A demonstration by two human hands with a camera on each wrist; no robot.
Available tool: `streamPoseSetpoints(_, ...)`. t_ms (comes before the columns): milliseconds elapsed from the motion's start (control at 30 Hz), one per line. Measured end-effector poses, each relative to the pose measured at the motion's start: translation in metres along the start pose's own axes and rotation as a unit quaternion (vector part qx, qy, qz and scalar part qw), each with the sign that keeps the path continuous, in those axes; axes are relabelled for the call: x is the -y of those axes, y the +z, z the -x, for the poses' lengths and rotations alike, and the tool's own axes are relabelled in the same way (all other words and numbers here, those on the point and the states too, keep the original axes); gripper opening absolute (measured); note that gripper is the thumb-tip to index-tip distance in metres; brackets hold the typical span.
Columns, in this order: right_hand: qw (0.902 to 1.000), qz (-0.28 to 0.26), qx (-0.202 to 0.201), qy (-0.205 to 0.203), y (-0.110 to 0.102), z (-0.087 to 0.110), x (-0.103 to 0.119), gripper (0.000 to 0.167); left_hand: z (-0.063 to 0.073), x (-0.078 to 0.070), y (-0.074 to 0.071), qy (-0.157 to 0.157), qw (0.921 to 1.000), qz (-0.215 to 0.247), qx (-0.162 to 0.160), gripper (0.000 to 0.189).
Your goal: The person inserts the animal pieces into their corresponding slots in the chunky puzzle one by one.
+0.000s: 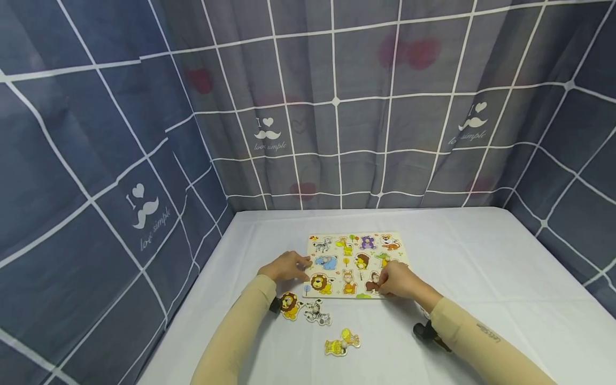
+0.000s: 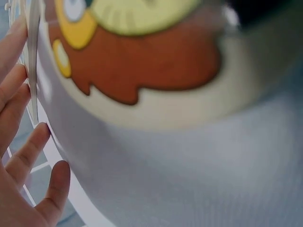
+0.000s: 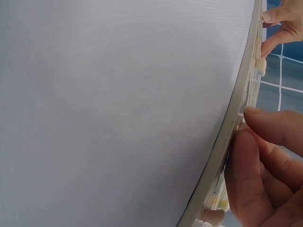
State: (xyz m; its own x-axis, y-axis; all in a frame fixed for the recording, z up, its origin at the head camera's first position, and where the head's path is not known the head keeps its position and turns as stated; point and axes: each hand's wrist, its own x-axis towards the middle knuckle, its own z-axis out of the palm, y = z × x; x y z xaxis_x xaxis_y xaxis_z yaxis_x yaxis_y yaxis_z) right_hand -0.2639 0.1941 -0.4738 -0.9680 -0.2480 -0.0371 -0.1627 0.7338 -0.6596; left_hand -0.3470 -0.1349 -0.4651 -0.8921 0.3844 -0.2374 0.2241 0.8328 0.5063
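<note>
A wooden animal puzzle board [image 1: 337,294] lies on the white table. My left hand [image 1: 286,266] is at its left edge, fingers spread and fingertips touching the board; the left wrist view shows these fingers [image 2: 28,151] fairly straight along the edge. At the board's lower right corner, my right hand [image 1: 399,279] has its thumb and fingers curled together at the monkey piece [image 1: 372,283], partly covering it. In the right wrist view the right hand [image 3: 265,156] pinches low over the board's surface, and what lies between the fingertips is mostly hidden.
A loose lion piece [image 1: 290,306] lies by my left wrist, beside a zebra piece [image 1: 316,313]. Closer to me is a giraffe piece [image 1: 343,343]. My right forearm [image 1: 481,339] partly hides something on the table. A grey checked curtain [image 1: 361,128] hangs around the table.
</note>
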Motion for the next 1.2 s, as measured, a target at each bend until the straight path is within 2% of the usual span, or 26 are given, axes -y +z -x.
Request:
streamPoseSetpoints(100, 0.9999, -0.003, 0.003, -0.010, -0.001, 0.000, -0.002, 0.019, -0.001, -0.002, -0.001, -0.002, 1.0000, 0.004, 0.001, 0.055)
streamPoseSetpoints(233, 0.9996, -0.018, 0.018, -0.008, -0.002, 0.000, -0.003, 0.020, -0.002, -0.003, -0.001, -0.013, 0.9999, 0.004, 0.002, 0.055)
streamPoseSetpoints(400, 0.9991, -0.021, 0.036, -0.011, -0.003, 0.002, -0.003, 0.020, -0.001, -0.002, 0.000, -0.011, 0.9999, 0.003, 0.001, 0.054)
streamPoseSetpoints(633, 0.9990, -0.010, 0.032, -0.029, -0.002, 0.003, 0.000, 0.017, -0.002, -0.002, -0.001, 0.002, 0.9999, 0.011, 0.004, 0.054)
streamPoseSetpoints(1200, 0.9985, -0.037, 0.035, -0.021, 0.007, -0.003, 0.014, 0.012, -0.005, 0.002, -0.002, 0.012, 0.9996, 0.021, 0.011, 0.055)
